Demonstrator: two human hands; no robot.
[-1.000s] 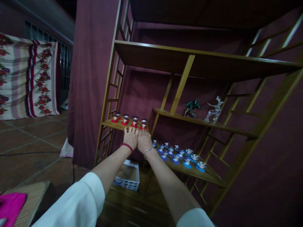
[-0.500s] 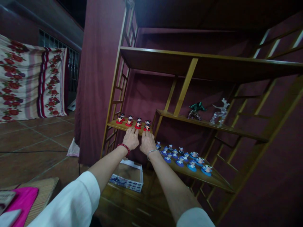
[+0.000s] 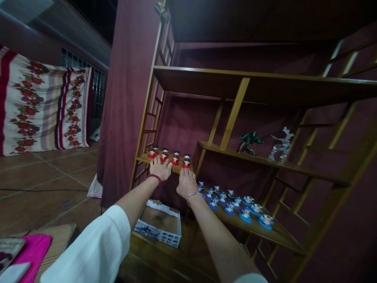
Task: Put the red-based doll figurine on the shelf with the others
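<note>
On the small upper-left shelf [image 3: 176,168] stand several little figurines with black hair and red bases, in short front-to-back rows. My left hand [image 3: 160,169], wearing a red bead bracelet, is open at that shelf's front edge, its fingers spread by the left and middle red-based figurines [image 3: 164,156]. My right hand [image 3: 187,184], with a silver bangle, has its fingers stretched out at the base of the rightmost red-based figurine [image 3: 186,162]. Its fingertips seem to touch that base; neither hand holds anything that I can see.
Several blue-based figurines [image 3: 229,208] stand on the lower right shelf. A green ornament [image 3: 249,142] and a clear deer-like ornament [image 3: 281,146] sit higher up. Below my hands lies an open cardboard box [image 3: 159,226]. A wooden upright [image 3: 234,114] divides the shelving.
My left hand has shifted left along the shelf edge, away from my right hand, and its fingers have spread. The right hand stays by the rightmost red-based figurine. The view has shifted slightly.
</note>
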